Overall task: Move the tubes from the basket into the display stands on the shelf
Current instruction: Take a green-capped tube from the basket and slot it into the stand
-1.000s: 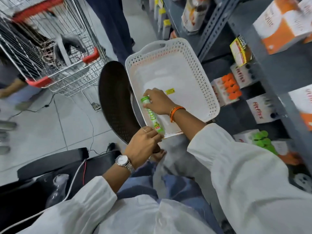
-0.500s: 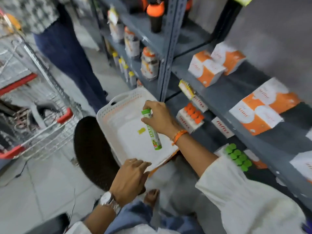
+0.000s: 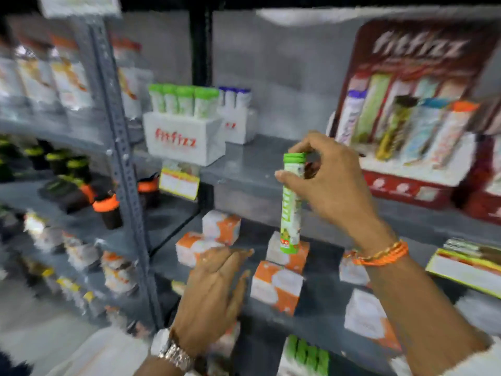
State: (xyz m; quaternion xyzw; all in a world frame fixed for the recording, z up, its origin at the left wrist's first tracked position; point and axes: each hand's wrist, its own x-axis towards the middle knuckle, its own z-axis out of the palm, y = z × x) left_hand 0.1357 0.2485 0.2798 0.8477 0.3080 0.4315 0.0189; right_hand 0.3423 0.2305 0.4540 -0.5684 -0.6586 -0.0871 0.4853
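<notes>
My right hand (image 3: pixel 329 183) raised, fingertips pinching a green-capped tube (image 3: pixel 291 204) upright below them, left hand (image 3: pixel 214 291) flat, fingers loosely spread, label blurred, possibly fruit print, before the shelf (image 3: pixel 244 164).

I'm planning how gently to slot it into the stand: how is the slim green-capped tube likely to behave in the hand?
The slim green-capped tube probably stays stiff: it hangs straight from the right hand, pinched only near the cap. It seems light, since fingertips alone carry it. Being tall, narrow and round, it would likely tip if stood free, and roll if laid down.

Motion blur smears the left shelf's packets (image 3: pixel 62 74).
</notes>
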